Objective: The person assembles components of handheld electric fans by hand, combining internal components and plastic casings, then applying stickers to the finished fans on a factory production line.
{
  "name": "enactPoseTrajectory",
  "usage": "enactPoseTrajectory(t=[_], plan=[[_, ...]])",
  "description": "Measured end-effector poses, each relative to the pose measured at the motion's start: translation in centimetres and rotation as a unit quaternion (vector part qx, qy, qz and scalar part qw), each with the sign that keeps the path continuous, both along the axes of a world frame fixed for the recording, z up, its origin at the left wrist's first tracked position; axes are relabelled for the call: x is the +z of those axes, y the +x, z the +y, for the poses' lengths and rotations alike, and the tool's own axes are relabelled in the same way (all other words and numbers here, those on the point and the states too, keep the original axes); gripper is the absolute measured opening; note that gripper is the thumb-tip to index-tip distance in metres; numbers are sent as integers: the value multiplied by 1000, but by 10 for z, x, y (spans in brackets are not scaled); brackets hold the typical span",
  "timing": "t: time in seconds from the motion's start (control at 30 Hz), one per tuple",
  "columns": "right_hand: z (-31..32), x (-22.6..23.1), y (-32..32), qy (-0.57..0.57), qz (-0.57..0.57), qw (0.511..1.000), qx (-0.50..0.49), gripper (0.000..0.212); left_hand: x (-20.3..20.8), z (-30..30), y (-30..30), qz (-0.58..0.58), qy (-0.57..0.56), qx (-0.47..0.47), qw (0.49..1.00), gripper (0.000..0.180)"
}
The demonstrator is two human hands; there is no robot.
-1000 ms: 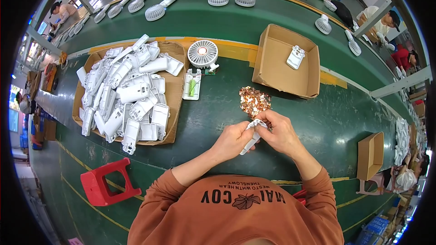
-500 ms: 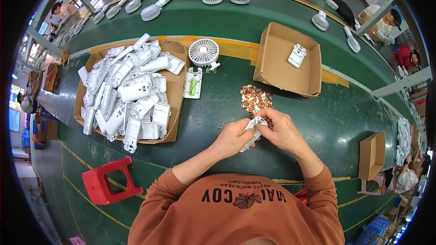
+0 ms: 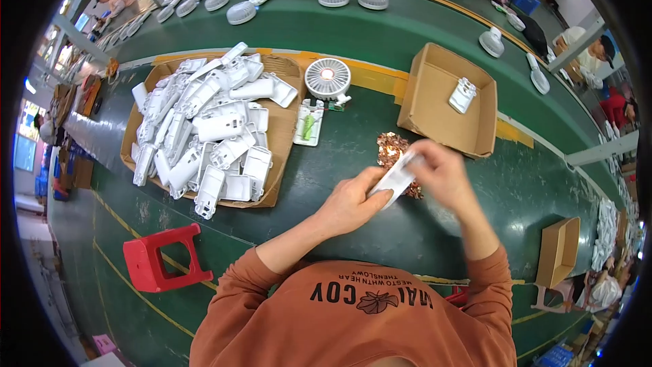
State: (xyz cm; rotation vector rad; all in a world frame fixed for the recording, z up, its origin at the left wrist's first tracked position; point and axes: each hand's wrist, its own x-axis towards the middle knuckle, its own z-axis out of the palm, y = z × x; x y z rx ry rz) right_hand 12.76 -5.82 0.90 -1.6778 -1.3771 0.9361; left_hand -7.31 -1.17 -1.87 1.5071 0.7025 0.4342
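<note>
Gripping the near end of a white plastic casing (image 3: 395, 182) between thumb and fingers of the left hand (image 3: 352, 200). Slanting forward and to the right from there, reaching the bent fingers of the right hand (image 3: 440, 172) at the far end; too blurred there to tell whether closed on it or only touching. Between the two hands, above the green table (image 3: 326, 170), partly hiding a pile of coppery pieces (image 3: 391, 149).
</note>
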Motion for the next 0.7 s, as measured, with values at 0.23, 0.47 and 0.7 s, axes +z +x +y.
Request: enactPoseTrajectory(t=[0.23,0.47,0.7], plan=[[89,-57,222,62,-138,975,-163,29,24,28,-79,88,464,199,859,24],[105,-48,198,160,-342,890,-257,34,37,46,-169,423,497,271,707,28],[11,5,86,95,-52,988,-109,14,32,42,-182,467,495,230,695,27]])
